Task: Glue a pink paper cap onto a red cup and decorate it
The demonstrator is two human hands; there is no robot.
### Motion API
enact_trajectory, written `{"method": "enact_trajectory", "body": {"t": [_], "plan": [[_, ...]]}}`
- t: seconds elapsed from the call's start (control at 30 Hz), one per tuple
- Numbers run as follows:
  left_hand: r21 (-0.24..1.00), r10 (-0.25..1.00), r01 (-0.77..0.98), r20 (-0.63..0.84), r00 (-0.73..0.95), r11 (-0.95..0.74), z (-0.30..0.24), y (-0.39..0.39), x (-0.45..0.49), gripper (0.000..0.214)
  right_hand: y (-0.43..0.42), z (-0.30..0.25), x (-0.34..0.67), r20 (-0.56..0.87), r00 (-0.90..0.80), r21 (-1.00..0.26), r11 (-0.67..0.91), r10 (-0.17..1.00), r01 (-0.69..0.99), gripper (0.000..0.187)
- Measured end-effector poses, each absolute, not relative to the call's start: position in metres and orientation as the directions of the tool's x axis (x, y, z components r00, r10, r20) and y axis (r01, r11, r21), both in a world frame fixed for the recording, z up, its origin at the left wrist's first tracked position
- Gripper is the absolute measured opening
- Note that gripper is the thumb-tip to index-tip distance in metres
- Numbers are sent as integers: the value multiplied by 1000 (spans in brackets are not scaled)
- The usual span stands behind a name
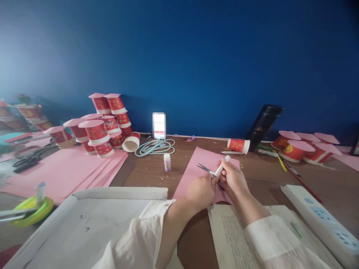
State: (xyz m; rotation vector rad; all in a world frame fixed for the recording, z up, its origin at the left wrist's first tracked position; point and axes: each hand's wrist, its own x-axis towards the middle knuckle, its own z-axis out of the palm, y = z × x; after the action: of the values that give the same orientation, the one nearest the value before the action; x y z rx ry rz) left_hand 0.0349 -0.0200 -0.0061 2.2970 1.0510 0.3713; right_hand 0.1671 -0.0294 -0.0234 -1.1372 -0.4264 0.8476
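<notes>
Both my hands meet over a pink paper sheet (200, 164) lying on the brown table (148, 170). My right hand (234, 179) is closed around a white pen (222, 167) that points up and away. My left hand (200, 190) is curled beside it, at the handle end of small scissors (206, 169) whose blades point left over the sheet. Which hand grips the scissors' handles is hidden. A small glue stick (167, 162) stands left of the sheet.
Red paper cups (97, 130) with pink lids are piled at back left beside a stack of pink paper (64, 172); more cups (297, 149) sit at right. A black flask (263, 125), coiled cable (155, 146), power strip (322, 220), open book (232, 235) and rolled white sheet (92, 220) lie around.
</notes>
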Motion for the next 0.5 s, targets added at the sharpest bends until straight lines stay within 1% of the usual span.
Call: {"method": "enact_trajectory", "body": {"t": [0.1, 0.17, 0.23, 0.3, 0.37, 0.43, 0.5], "plan": [[568, 741, 617, -18, 671, -545, -6, -24, 34, 51, -29, -21, 179, -111, 655, -911, 187, 748, -367, 42], [540, 707, 611, -43, 706, -578, -7, -30, 35, 48, -31, -15, 193, -93, 702, -905, 234, 706, -356, 38], [558, 699, 599, -47, 713, -574, -9, -34, 35, 47, -34, -9, 204, -77, 747, -896, 283, 661, -343, 38], [612, 751, 613, -44, 658, -501, -11, -34, 36, 46, -37, -6, 210, -74, 739, -890, 290, 670, -351, 39], [679, 800, 591, -8, 600, -436, -13, -29, 36, 43, -38, -6, 209, -71, 727, -882, 297, 683, -365, 40], [766, 841, 520, 51, 538, -379, -15, -20, 34, 38, -37, -9, 209, -79, 737, -879, 303, 671, -369, 41], [883, 894, 388, 72, 442, -263, -16, -9, 34, 36, -36, -12, 213, -101, 777, -880, 308, 622, -361, 41]]}}
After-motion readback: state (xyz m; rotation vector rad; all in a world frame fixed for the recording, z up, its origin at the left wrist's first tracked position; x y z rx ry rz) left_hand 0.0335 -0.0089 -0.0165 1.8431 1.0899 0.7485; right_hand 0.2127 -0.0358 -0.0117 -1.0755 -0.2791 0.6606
